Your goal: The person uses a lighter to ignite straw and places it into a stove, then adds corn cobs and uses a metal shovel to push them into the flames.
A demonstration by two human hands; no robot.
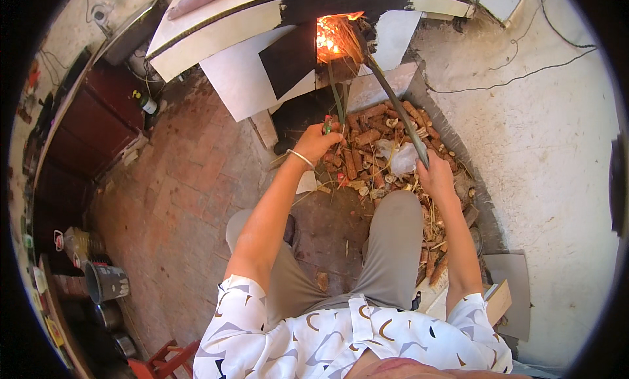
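Observation:
Fire burns in the square mouth of a tiled stove (322, 37), with dry straw (350, 42) alight in the opening. My right hand (436, 175) grips the near end of a long dark metal bar (398, 108); its far end reaches into the stove mouth beside the straw. My left hand (319, 140) is closed around a small green and red object, probably a lighter (328, 125). Thin greenish strips (337, 96) run from beside that hand up to the stove mouth; whether the fingers hold them is unclear.
Corn cobs (363, 133) lie heaped under the stove's right side, with a clear plastic bag (400, 157) among them. Between my knees is the floor (329, 221). A grey bucket (107, 281), an oil jug (81, 244) and a red stool (164, 360) stand left.

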